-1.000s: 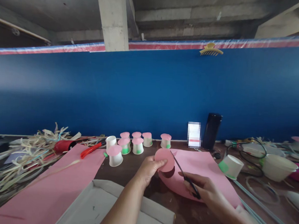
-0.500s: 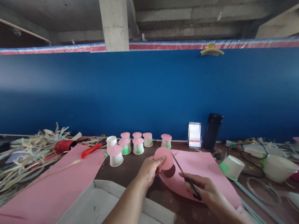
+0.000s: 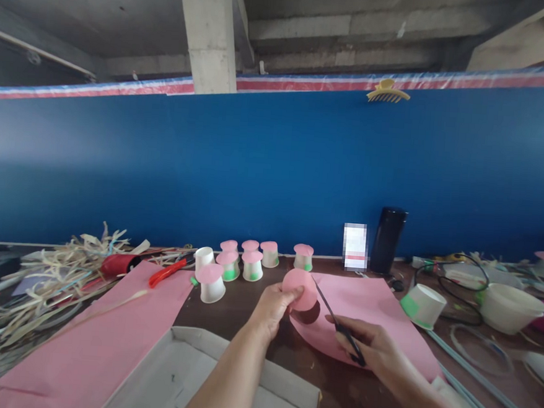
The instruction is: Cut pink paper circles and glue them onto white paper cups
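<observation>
Between the thumb and fingers of my left hand (image 3: 271,316) is a round pink paper disc (image 3: 298,282), lifted above the table. My right hand (image 3: 376,345) is closed around the black handles of a pair of scissors (image 3: 353,348). Their blades point up and away, with the tip at the disc's right edge; I cannot tell whether they touch it. Under both hands lies a large pink paper sheet (image 3: 363,297) with a curved near edge. Behind, several upturned paper cups (image 3: 252,271) carry pink discs on top, and one white cup (image 3: 204,256) has none.
An open cardboard box (image 3: 197,342) lies below my left forearm. Another pink sheet (image 3: 119,317), a red-handled tool (image 3: 167,274) and loose strips (image 3: 61,289) spread leftward. Rightward are a black bottle (image 3: 387,240), a tilted cup (image 3: 424,306), a plastic tub (image 3: 514,308) and cables.
</observation>
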### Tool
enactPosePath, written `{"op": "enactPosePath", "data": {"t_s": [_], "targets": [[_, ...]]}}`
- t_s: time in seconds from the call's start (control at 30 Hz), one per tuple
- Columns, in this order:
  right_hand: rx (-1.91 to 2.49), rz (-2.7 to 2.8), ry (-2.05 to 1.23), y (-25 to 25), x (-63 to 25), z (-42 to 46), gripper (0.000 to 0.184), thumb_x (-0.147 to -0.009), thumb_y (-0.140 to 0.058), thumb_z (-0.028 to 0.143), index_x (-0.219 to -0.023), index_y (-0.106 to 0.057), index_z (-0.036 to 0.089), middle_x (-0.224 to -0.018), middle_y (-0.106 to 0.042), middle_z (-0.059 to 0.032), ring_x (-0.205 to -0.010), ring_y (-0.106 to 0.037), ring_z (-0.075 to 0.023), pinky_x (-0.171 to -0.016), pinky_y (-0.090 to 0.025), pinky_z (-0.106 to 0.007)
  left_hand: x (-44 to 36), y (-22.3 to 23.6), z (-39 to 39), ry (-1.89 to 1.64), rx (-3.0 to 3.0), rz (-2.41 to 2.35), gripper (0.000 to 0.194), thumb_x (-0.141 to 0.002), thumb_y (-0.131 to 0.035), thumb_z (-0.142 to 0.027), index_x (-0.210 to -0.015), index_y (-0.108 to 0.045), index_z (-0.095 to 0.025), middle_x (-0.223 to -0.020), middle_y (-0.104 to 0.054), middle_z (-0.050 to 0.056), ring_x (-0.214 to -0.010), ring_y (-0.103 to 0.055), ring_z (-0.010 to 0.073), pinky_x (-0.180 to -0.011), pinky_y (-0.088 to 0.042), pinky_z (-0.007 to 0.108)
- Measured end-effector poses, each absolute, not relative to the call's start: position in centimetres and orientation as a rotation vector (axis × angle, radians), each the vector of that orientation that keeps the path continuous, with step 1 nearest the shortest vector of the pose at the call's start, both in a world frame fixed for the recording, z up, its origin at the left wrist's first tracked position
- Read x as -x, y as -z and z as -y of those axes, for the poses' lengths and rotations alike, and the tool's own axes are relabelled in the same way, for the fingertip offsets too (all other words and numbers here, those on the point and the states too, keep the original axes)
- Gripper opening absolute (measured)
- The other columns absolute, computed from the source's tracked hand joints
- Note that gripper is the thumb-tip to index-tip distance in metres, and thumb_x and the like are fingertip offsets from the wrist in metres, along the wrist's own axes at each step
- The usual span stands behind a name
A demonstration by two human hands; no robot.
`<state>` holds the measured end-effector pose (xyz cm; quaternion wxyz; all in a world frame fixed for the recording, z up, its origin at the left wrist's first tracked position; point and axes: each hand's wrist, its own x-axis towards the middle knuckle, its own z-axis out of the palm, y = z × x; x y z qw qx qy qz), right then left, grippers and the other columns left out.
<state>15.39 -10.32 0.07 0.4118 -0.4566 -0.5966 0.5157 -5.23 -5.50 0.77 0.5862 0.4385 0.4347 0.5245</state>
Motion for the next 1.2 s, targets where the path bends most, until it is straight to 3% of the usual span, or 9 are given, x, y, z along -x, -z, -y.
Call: {"op": "enactPosePath", "data": {"t_s": [0.27,0.6,0.93,1.2], "targets": [[1.147,1.479,-1.31,-0.4,-15.2,10.4,0.047,-0.071,-0.069,0.041,-0.11,-0.068,0.015,-0.065,-0.057,0.0009,-0.058,-0.044,-0.0108,-0.052,-0.035,-0.023,5.5,-1.4,5.8,-1.193,-1.074,-1.02,0.042,-0.056,-0.079,-0.044,-0.078,-0.07,-0.009,-0.066,-0.066,0.006,-0.057,-0.055,0.0138,-0.057,-0.04,0.024],[1.124,1.465,-1.319,0.1,-15.4,10.2,0.05,-0.071,-0.069,0.041,-0.112,-0.067,0.014,-0.064,-0.053,0.0012,-0.058,-0.042,-0.0103,-0.051,-0.031,-0.023,5.3,-1.0,5.7,-1.173,-1.071,-0.982,0.044,-0.057,-0.079,-0.043,-0.083,-0.07,-0.008,-0.077,-0.07,0.011,-0.069,-0.062,0.0204,-0.068,-0.047,0.03],[1.158,1.469,-1.271,0.5,-15.4,9.9,0.046,-0.069,-0.07,0.039,-0.108,-0.069,0.013,-0.065,-0.055,0.0002,-0.058,-0.041,-0.0107,-0.051,-0.032,-0.023,5.4,-1.0,5.6,-1.159,-1.053,-0.983,0.044,-0.06,-0.078,-0.044,-0.086,-0.07,-0.009,-0.077,-0.069,0.01,-0.068,-0.061,0.0171,-0.064,-0.044,0.025],[1.167,1.469,-1.271,0.7,-15.5,9.8,0.044,-0.069,-0.068,0.035,-0.109,-0.069,0.015,-0.062,-0.055,0.0017,-0.056,-0.041,-0.0102,-0.05,-0.032,-0.023,5.5,-0.8,5.4,-1.184,-1.064,-1.04,0.043,-0.059,-0.077,-0.046,-0.078,-0.069,-0.008,-0.064,-0.065,0.005,-0.05,-0.047,0.0085,-0.049,-0.031,0.021]]}}
